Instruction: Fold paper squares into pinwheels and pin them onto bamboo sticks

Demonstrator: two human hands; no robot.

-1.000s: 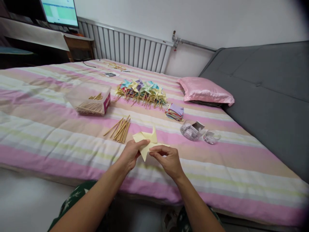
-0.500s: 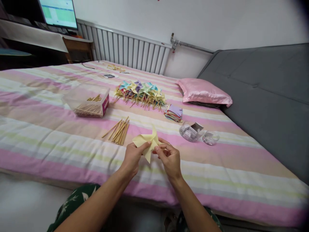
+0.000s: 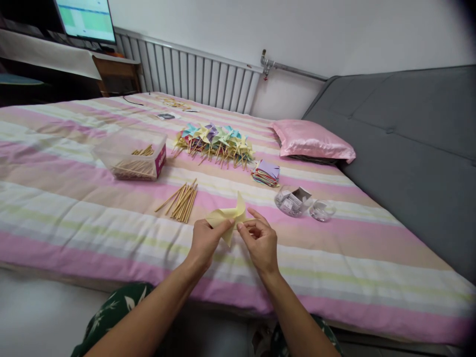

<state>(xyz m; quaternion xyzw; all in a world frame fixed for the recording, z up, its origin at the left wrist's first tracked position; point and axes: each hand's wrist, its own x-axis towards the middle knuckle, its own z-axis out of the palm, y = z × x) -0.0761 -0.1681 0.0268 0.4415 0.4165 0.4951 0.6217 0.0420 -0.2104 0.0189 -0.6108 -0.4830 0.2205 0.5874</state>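
Between my two hands is a pale yellow paper pinwheel, held just above the near part of the bed. My left hand pinches it, thumb pressed near the centre of the folds. The thumb and forefinger of my right hand close on its right side, while another finger stands out. Any small part at the pinwheel's centre is hidden by my fingertips. Wooden sticks lie in a loose bundle just beyond my left hand. Past my right hand are a stack of coloured paper squares and a clear tub with small packets.
A clear plastic box with more sticks stands at the left. Finished pinwheels lie heaped mid-bed. A small clear round container is beside the tub, and a pink pillow rests near the grey headboard.
My right fingers have shifted slightly on the pinwheel, one finger now lifting away. The pinwheel has tilted a little, its top blade standing more upright.
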